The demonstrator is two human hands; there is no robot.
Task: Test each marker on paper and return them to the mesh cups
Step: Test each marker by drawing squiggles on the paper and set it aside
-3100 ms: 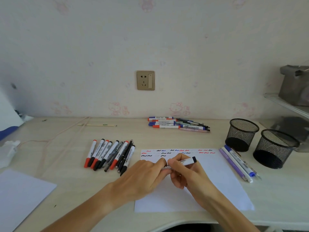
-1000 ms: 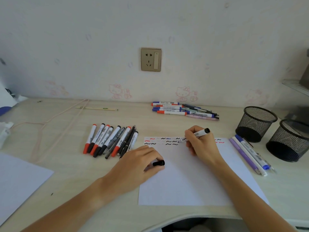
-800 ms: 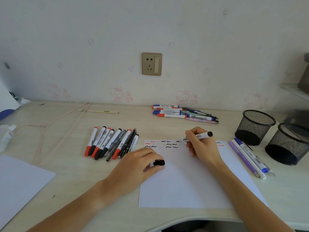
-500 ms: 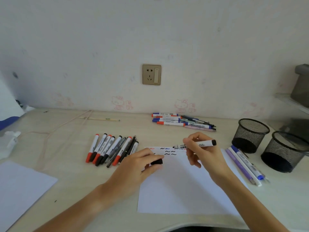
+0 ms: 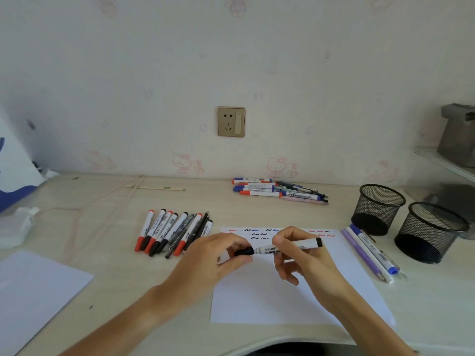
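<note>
My right hand (image 5: 302, 255) holds a white marker with a black end (image 5: 293, 245) level above the white test paper (image 5: 272, 294). My left hand (image 5: 213, 258) pinches its black cap (image 5: 244, 251) against the marker's tip. Rows of red, black and blue squiggles (image 5: 259, 233) run along the paper's far edge. A row of red and black markers (image 5: 174, 232) lies left of the paper. Another pile of markers (image 5: 277, 191) lies near the wall. Several pens (image 5: 370, 253) lie right of the paper. Two black mesh cups (image 5: 377, 209) (image 5: 431, 232) stand at the right.
A second white sheet (image 5: 33, 291) lies at the front left. A pink cord (image 5: 84, 209) and crumpled tissue (image 5: 15, 224) lie on the left of the desk. A thin stick (image 5: 154, 188) rests near the wall. A shelf with a grey object (image 5: 457, 140) is at far right.
My right hand lifted the marker off the squiggle rows and brought it back toward me. My left hand met it, and the cap now touches the marker's tip.
</note>
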